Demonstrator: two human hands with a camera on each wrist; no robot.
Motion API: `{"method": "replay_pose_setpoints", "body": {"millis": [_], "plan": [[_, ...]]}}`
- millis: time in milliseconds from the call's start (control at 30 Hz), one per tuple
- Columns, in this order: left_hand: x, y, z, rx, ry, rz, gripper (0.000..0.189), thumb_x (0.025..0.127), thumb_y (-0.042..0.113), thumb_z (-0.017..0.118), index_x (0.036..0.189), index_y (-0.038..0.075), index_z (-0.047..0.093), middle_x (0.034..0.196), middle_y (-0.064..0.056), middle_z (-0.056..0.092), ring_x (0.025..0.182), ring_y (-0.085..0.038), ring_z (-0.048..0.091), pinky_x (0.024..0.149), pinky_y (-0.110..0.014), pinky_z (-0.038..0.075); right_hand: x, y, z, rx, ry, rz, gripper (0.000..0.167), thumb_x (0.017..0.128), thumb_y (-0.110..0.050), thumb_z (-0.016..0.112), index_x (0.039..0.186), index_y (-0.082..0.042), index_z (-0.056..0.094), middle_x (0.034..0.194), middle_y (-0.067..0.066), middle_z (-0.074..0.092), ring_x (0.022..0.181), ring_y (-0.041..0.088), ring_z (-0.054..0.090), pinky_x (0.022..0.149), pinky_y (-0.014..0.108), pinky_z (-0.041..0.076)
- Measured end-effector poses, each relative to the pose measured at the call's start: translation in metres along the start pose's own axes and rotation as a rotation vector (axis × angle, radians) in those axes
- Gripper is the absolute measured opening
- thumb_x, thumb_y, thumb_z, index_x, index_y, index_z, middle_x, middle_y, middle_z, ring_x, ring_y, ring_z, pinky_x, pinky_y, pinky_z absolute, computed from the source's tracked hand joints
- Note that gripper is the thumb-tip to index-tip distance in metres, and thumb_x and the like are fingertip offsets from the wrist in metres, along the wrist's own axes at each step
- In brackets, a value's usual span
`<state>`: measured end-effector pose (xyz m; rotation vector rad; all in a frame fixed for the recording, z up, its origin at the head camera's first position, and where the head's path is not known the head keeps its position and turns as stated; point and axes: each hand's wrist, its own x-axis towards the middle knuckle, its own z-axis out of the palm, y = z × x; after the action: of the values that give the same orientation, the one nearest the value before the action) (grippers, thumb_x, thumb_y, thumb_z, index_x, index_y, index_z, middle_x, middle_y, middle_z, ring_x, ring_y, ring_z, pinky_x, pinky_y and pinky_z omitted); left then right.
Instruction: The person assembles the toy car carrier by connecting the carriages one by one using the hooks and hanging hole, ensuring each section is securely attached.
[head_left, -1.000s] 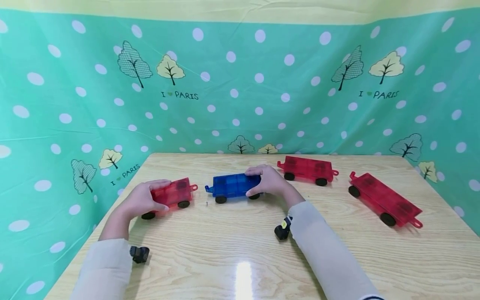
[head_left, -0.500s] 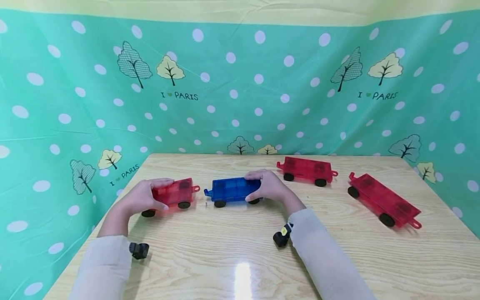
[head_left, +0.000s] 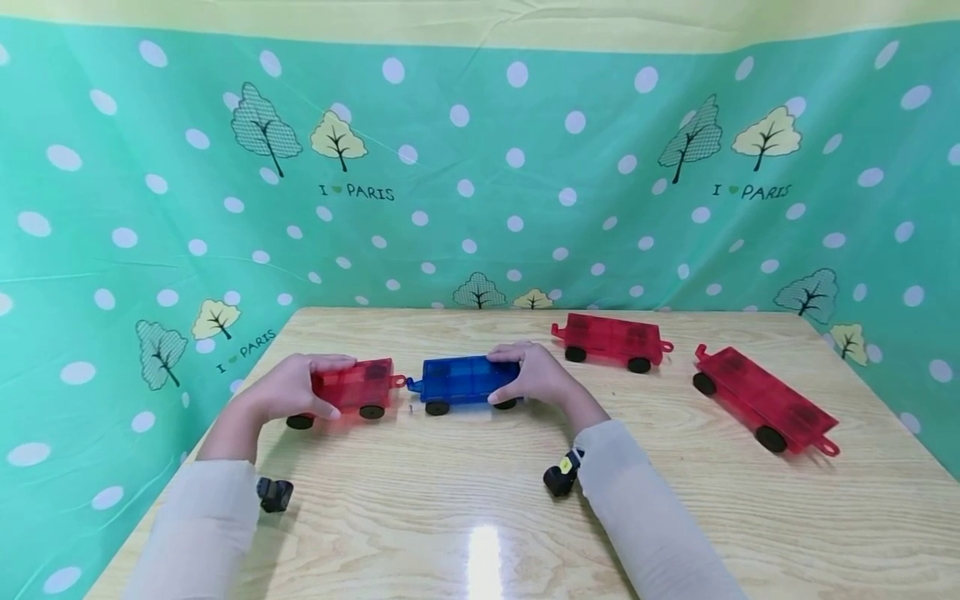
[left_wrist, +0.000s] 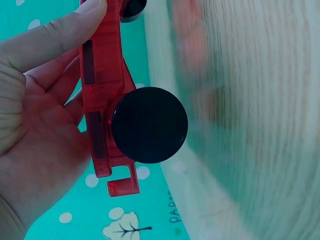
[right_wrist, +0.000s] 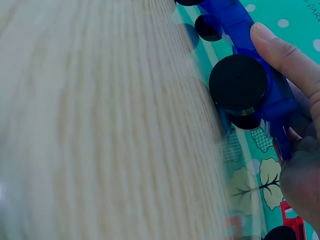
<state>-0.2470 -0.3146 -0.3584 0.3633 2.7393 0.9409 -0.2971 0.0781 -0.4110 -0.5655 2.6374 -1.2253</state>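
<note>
My left hand [head_left: 287, 390] grips a translucent red toy train car [head_left: 367, 383] by its left end, thumb along the near side. In the left wrist view, the red car's black wheel [left_wrist: 150, 125] and end hook show plainly. To its right, my right hand [head_left: 538, 375] holds the right end of a blue toy train car [head_left: 461, 379], also pinched between thumb and fingers. The red car's loop [head_left: 398, 381] is right beside the blue car's hook [head_left: 412, 384]; whether they are linked I cannot tell. Part of each car is hidden by the hand.
Two more red toy train cars stand on the wooden table [head_left: 420, 508]: one at the back [head_left: 613, 340], one angled at the right [head_left: 765, 400]. A tiny bit [head_left: 410, 409] lies before the blue car. A green dotted cloth [head_left: 480, 208] hangs behind the table.
My left hand has moved the red car to the right, closing the gap to the blue car's hook. The right hand and the blue car have hardly moved.
</note>
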Motion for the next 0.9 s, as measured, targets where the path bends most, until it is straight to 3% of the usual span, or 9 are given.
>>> {"method": "replay_pose_setpoints", "body": {"millis": [367,600,900], "plan": [[0.013,0.005,0.001,0.025,-0.032,0.048,0.082,0.068,0.006,0.088,0.142,0.006,0.052,0.141,-0.024,0.048,0.114,-0.04,0.047,0.073,-0.034,0.053,0.003,0.0,0.001,0.015,-0.016,0.026,0.072,0.065,-0.033,0.092,0.131,-0.023,0.064,0.143,-0.009,0.051,0.141,0.021,0.031,0.113,0.042,0.028],[0.022,0.005,0.001,0.121,-0.051,0.072,0.082,0.065,0.004,0.088,0.14,0.006,0.054,0.139,-0.023,0.051,0.114,-0.039,0.048,0.077,-0.036,0.052,0.004,0.0,0.0,0.003,-0.026,0.006,0.072,0.066,-0.034,0.091,0.132,-0.023,0.064,0.143,-0.008,0.051,0.141,0.022,0.032,0.113,0.042,0.028],[0.028,-0.003,0.001,0.082,-0.092,0.078,0.079,0.067,0.004,0.087,0.139,0.006,0.055,0.14,-0.022,0.051,0.115,-0.038,0.05,0.085,-0.042,0.052,0.001,-0.003,-0.001,-0.004,-0.03,0.01,0.073,0.067,-0.032,0.091,0.133,-0.022,0.063,0.143,-0.007,0.051,0.141,0.022,0.032,0.113,0.041,0.029]]}}
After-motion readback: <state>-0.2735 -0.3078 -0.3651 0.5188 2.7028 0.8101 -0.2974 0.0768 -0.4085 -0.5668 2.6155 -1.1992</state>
